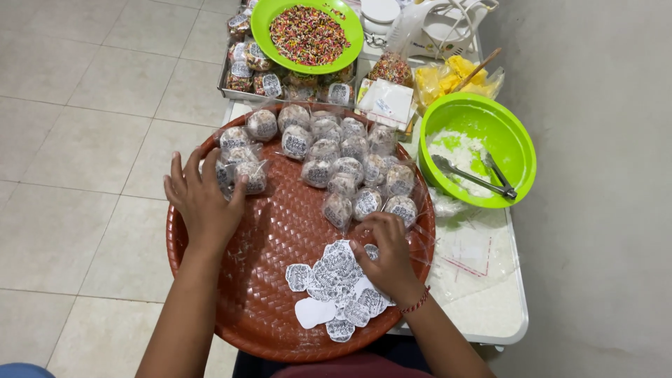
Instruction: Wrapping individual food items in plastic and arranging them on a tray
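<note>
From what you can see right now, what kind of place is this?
Probably a home kitchen or small home sweets business. A woven red tray holds many plastic-wrapped balls and paper labels; a green bowl of coloured sprinkles and a hand mixer sit on a small white table over tiled floor.

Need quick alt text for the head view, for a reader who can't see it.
Two bare hands work over a round woven red tray: the left hand rests on wrapped sweet balls, the right hand on a pile of paper labels. Green bowls stand behind.
</note>
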